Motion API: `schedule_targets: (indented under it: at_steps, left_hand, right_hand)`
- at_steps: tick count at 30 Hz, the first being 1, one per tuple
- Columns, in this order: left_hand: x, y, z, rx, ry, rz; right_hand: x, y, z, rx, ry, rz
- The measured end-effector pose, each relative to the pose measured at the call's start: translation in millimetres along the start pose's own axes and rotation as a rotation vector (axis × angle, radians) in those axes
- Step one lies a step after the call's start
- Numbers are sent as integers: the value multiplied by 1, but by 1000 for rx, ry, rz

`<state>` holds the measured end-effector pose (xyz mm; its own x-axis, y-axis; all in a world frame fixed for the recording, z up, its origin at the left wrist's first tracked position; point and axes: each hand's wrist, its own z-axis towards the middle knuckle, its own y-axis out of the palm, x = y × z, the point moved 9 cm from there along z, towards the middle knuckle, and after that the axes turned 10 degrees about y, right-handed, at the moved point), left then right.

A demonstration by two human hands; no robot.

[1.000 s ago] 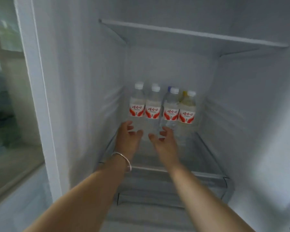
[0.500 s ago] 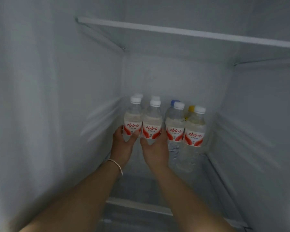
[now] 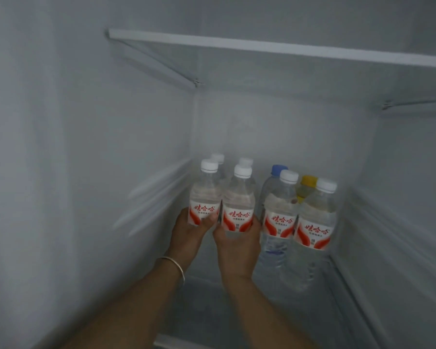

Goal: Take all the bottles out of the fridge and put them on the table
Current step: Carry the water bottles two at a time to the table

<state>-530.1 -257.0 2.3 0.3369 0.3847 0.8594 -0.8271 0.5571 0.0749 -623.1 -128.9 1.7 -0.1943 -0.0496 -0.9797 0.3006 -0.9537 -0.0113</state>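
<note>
Several clear water bottles with red-and-white labels and white caps stand at the back of the fridge shelf. My left hand [image 3: 188, 234] is wrapped around the front-left bottle [image 3: 205, 195]. My right hand [image 3: 237, 244] grips the bottle beside it [image 3: 239, 200]. Two more white-capped bottles [image 3: 280, 210] [image 3: 316, 217] stand to the right, untouched. Behind them show a blue-capped bottle [image 3: 277, 170] and a yellow-capped bottle [image 3: 307, 183]. Two further white caps [image 3: 218, 157] [image 3: 246, 162] peek out behind the held bottles.
The fridge's left wall [image 3: 86, 172] and right wall [image 3: 400, 210] close in on both sides. A white shelf edge [image 3: 275, 49] runs overhead. The glass shelf floor [image 3: 204, 311] lies under my forearms. A thin bangle [image 3: 173, 264] circles my left wrist.
Both hands have reached deeper from the shelf front and closed around the two front-left bottles. The view has pushed further into the fridge.
</note>
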Motion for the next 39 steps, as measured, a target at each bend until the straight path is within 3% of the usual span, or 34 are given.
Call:
schedule_targets:
  at_steps: [3,9,14,16,19,23,28,39]
  left_hand:
    - [-8,-15,-3,91,-7,20]
    - [12,-32,-36,123,-34,-44]
    - [70,-24,-86,34,-5,-62]
    - [103,-17,-110,-97,32,-115]
    - [141,-16,-158,-263,49,-151]
    - [175,-29,-241,-284,-5,-142]
    - [221,-23,-338,-378,-55,-209]
    - [328,63,-533,-645,-84,-347]
  right_hand:
    - [-4,7,-4,-27,-29,-12]
    - [-19,-6,-40,-75,-102,-34]
    - [-49,-54,-89,-37,-135,11]
    - [-59,-77,-116,-23,-129,26]
    - [-75,-120,-173,82,-142,14]
    - [-86,-181,-268,263,-153,-3]
    - [-104,-257,-372,375,-123,-78]
    - [-138,-451,-537,658,-103,-182]
